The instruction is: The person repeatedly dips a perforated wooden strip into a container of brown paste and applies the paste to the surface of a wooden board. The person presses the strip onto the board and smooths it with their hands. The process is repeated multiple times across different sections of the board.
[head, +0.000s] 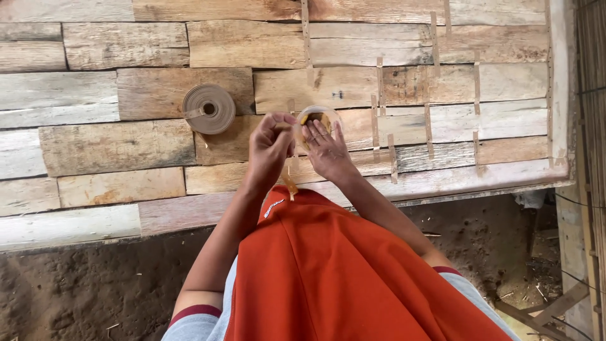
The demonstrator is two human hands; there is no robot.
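Observation:
My left hand point(270, 149) is closed around a thin tan strip point(290, 182) that hangs down toward my orange garment. My right hand point(326, 150) sits just beside it, fingers spread over the near side of a small clear cup point(319, 117) with brownish-yellow contents standing on the wooden plank table point(126, 148). The two hands almost touch above the table's front part. Whether the right hand also pinches the strip is hidden by the fingers.
A roll of tan tape point(209, 108) lies on the planks left of my hands. Several cut tan strips point(429, 123) lie stuck across the boards to the right. The table's front edge point(404, 197) drops to bare earth floor; wooden slats stand at far right.

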